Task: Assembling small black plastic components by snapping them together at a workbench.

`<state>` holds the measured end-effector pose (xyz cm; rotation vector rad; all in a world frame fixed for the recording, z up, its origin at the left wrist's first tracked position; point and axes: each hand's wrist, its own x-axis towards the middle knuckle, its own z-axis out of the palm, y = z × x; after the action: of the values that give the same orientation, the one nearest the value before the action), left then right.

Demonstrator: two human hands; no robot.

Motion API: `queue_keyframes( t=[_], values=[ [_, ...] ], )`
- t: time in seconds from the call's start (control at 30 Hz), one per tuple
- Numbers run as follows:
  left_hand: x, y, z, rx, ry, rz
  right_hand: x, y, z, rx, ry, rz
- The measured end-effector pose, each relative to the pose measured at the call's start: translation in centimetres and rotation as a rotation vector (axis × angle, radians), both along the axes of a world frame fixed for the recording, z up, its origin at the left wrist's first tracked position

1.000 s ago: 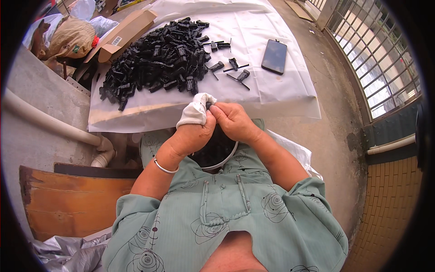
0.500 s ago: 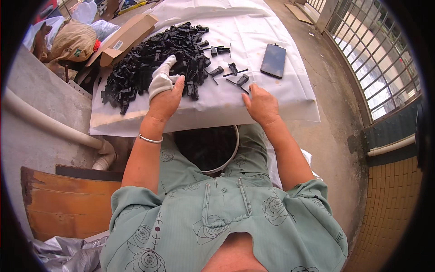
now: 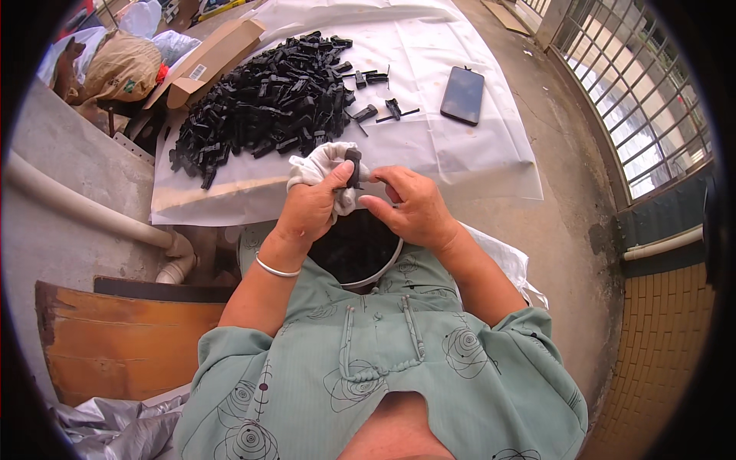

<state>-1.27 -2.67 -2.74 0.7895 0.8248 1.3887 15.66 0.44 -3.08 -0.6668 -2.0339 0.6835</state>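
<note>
My left hand (image 3: 310, 201), its fingers in a white cloth glove and its thumb bare, pinches a small black plastic part (image 3: 353, 169) over the table's near edge. Just to the right, my bare right hand (image 3: 418, 203) faces it with forefinger and thumb apart; the forefinger's tip is close to the glove. A large heap of similar black parts (image 3: 268, 103) lies beyond my left hand. Several loose black parts (image 3: 393, 109), some with thin rods, are spread to the right of the heap. Below my hands, between my knees, a round dark container (image 3: 353, 249) with a pale rim is partly hidden.
White sheeting (image 3: 483, 165) covers the table. A dark phone (image 3: 462, 95) lies at its right side. An open cardboard box (image 3: 218, 57) and stuffed bags (image 3: 123, 65) are at the far left. A wall pipe (image 3: 92, 207) runs on the left; a barred window (image 3: 632, 100) stands right.
My left hand has come from the heap toward me and right, and now holds a black part. My right hand has moved left and nearer; the loose part beside it has left the table.
</note>
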Motion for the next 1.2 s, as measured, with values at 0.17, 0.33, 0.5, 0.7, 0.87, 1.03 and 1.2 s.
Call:
queue_keyframes(
  t=[0.17,0.33,0.5,0.7,0.87,1.03,1.2],
  values=[
    [1.2,-0.7,0.3,0.130,0.341,0.101,-1.4,-0.6,0.2,0.099,0.118,-0.096],
    [1.0,-2.1,0.8,0.208,0.381,0.033,-1.1,0.6,0.4,-0.331,0.202,-0.070],
    [1.1,-2.2,1.1,0.163,0.417,0.095,0.3,-0.4,1.5,-0.227,0.057,0.157],
    [1.4,-2.5,1.0,0.228,0.424,0.014,-0.8,-0.4,0.6,-0.200,0.124,0.010],
    [1.0,-2.6,1.5,0.175,0.518,0.005,-0.4,0.6,0.1,-0.478,0.206,0.231],
    [1.1,-2.4,1.2,0.150,0.638,0.078,-0.5,0.2,0.4,-0.239,0.046,0.176],
    [1.9,-2.1,0.0,0.573,1.083,0.361,-1.2,0.2,0.3,-0.258,-0.025,0.123]
  ],
)
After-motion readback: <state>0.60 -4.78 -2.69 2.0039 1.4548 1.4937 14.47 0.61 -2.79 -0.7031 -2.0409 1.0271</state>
